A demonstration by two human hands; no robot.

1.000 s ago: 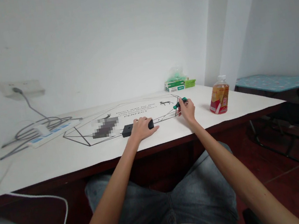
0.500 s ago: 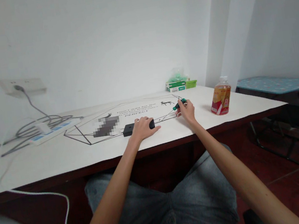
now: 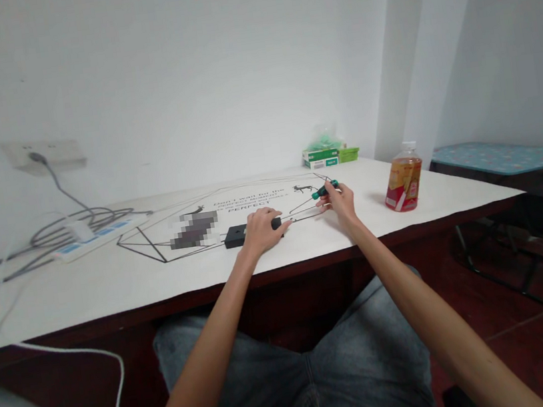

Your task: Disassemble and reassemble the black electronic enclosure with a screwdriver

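A small flat black box (image 3: 234, 236) lies on the white table near its front edge. Over its right part rests my left hand (image 3: 261, 230), fingers across the top and thumb reaching along the near right side, gripping it. My right hand (image 3: 343, 204) pinches the green and black handle of a screwdriver (image 3: 323, 191). Its thin shaft points left and slightly down, the tip close to the right end of the box. Tiny dark bits, perhaps screws, lie by my left thumb; they are too small to make out.
Right of my right hand stands a drink bottle (image 3: 403, 178). Green and white boxes (image 3: 320, 157) sit at the back. A power strip (image 3: 102, 237) with cables occupies the left. Beside it is a blurred-out dark patch (image 3: 193, 230). A blue-topped table (image 3: 507, 153) stands at right.
The fingers of my right hand have shifted on the screwdriver, and more of its green handle now shows. My left hand stays on the black box.
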